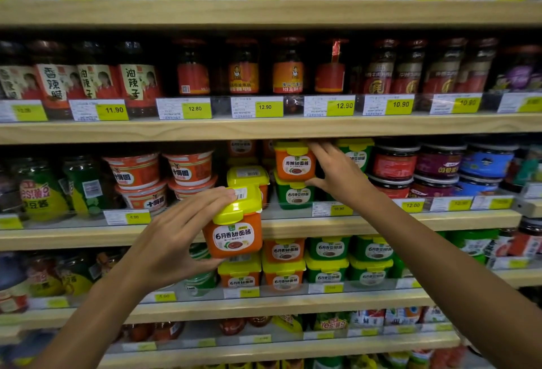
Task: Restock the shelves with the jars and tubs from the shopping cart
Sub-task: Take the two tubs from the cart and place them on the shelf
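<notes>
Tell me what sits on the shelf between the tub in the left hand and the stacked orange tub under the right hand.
In the head view, one yellow-lidded orange tub stands between them.

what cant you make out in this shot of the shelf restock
1. Shopping cart: not in the head view, outside the frame.
2. Orange tub on the shelf: its right side is covered by the right hand.
3. Held orange tub: its left side is hidden by the left hand.
4. Green jars at the left edge: labels blurred.
5. Small print on the price tags: too small to read.
</notes>
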`<state>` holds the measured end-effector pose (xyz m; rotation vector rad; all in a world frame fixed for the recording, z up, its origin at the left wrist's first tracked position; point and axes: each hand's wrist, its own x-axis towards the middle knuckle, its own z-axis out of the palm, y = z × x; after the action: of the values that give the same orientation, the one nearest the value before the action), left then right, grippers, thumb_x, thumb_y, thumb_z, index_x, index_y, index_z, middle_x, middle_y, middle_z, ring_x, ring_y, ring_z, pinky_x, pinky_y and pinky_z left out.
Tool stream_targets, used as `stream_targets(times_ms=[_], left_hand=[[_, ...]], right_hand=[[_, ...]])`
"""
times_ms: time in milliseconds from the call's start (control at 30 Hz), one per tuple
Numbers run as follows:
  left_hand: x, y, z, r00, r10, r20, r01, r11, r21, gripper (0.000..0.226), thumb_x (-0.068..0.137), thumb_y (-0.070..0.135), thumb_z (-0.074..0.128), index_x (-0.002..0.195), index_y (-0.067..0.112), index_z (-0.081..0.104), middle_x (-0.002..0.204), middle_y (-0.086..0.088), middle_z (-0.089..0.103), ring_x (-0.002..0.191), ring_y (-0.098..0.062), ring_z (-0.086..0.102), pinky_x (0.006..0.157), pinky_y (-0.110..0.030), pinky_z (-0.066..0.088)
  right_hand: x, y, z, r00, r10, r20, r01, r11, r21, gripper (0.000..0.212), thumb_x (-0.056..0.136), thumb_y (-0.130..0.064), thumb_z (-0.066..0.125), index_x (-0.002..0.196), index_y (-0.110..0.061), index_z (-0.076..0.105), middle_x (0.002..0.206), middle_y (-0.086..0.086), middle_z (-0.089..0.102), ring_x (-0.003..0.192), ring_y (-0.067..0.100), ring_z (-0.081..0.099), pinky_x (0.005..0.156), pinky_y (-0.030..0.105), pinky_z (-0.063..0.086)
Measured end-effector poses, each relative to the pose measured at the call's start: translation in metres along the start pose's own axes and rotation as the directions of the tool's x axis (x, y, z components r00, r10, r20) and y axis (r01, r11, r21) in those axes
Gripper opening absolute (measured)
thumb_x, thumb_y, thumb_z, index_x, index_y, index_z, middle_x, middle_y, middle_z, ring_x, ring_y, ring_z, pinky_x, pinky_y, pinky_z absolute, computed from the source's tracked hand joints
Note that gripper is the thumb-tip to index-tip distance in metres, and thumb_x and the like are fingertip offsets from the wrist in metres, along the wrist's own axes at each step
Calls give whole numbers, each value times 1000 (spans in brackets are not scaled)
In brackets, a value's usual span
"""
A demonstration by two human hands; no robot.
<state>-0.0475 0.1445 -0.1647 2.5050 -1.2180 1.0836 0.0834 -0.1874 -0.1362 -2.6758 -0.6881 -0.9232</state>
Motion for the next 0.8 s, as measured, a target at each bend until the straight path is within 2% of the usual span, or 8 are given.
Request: stream_targets(times_ms=[100, 233, 300, 400, 467, 567, 800], left_hand=[[1, 0, 0, 1000, 15, 2, -15, 1000, -1, 94, 74, 47, 79, 149, 9, 39, 154, -5, 45, 143, -17, 43, 113, -38, 42], [1, 3, 3, 1000, 13, -4, -13, 1000, -13, 98, 71, 43, 85, 150, 9, 38, 154, -5, 45, 143, -18, 42, 112, -38, 44], [1, 4, 4, 1000, 8, -10, -8, 1000, -27, 99, 70, 42, 87, 149, 8, 39, 154, -6, 46, 143, -19, 43, 109, -42, 47], [-1, 7, 5, 1000, 2, -12, -3, 1000, -31, 98, 69, 41, 88, 148, 6, 41, 153, -6, 46, 142, -20, 44, 106, -45, 50], [-3, 8, 5, 1000, 1, -6, -2, 999, -43, 99, 69, 40, 89, 148, 6, 41, 153, -7, 47, 142, -20, 44, 105, -46, 51], [-6, 9, 5, 1000, -7, 4, 7, 999, -49, 99, 69, 40, 90, 148, 6, 42, 153, -6, 46, 142, -21, 44, 103, -47, 52], [-8, 17, 6, 1000, -22, 15, 23, 998, -59, 101, 68, 42, 89, 150, 10, 39, 153, -5, 46, 141, -19, 46, 100, -47, 54]], right_hand=[[-3, -4, -3, 1000, -12, -5, 12, 1000, -17, 97, 81, -48, 81, 157, -17, 29, 151, 8, 44, 137, 31, 45, 102, 51, 50], [-13, -6, 0, 991, 13, -133, -11, 1000, 18, 90, 84, -42, 79, 154, -8, 33, 151, 13, 43, 139, 33, 44, 106, 49, 49], [-23, -8, 8, 969, 56, -240, -38, 996, 79, 86, 86, -39, 78, 153, -6, 35, 152, 14, 43, 142, 32, 41, 114, 48, 43], [-44, -19, 23, 931, 134, -340, -84, 984, 159, 84, 91, -36, 74, 157, -8, 31, 160, 12, 34, 151, 27, 30, 122, 38, 29], [-57, -29, 33, 921, 67, -384, -26, 994, 111, 81, 94, -37, 71, 158, -8, 30, 165, 9, 28, 155, 23, 23, 125, 37, 23], [-74, -43, 48, 935, -22, -353, 47, 997, 61, 75, 97, -39, 66, 158, -13, 31, 168, 7, 21, 157, 23, 15, 124, 44, 27], [-77, -66, 72, 971, 50, -235, -44, 999, 32, 80, 98, -58, 55, 162, -28, 18, 172, 7, -2, 158, 30, -6, 122, 54, 28]])
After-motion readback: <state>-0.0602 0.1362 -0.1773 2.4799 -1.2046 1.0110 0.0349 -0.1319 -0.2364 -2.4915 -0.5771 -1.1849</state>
